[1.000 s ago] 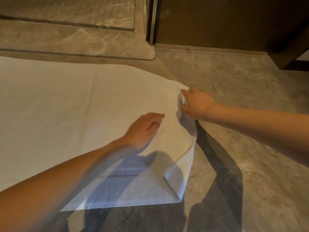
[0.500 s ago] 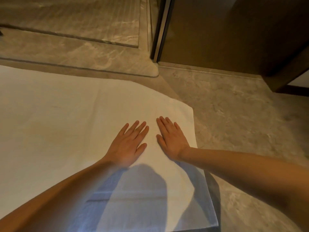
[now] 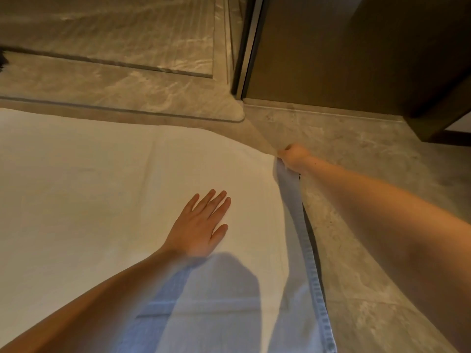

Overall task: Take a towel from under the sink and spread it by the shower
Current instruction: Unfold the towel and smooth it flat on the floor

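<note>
A large white towel (image 3: 89, 189) lies spread on the stone floor along the raised shower threshold (image 3: 122, 98). My left hand (image 3: 201, 225) rests flat on the towel with fingers apart, near its right side. My right hand (image 3: 291, 155) pinches the towel's far right corner, and the right edge is lifted slightly off the floor below that hand.
The shower floor (image 3: 114, 34) lies beyond the threshold, behind a dark metal door frame (image 3: 246, 47). A brown wall panel (image 3: 331, 52) stands at the back right, with a dark cabinet corner (image 3: 438, 108) beside it. Grey marble floor (image 3: 369, 225) stretches right of the towel.
Half a second ago both hands lay flat on the towel. My right hand has since moved to the far right corner and gripped it, raising the edge. My left hand stayed flat.
</note>
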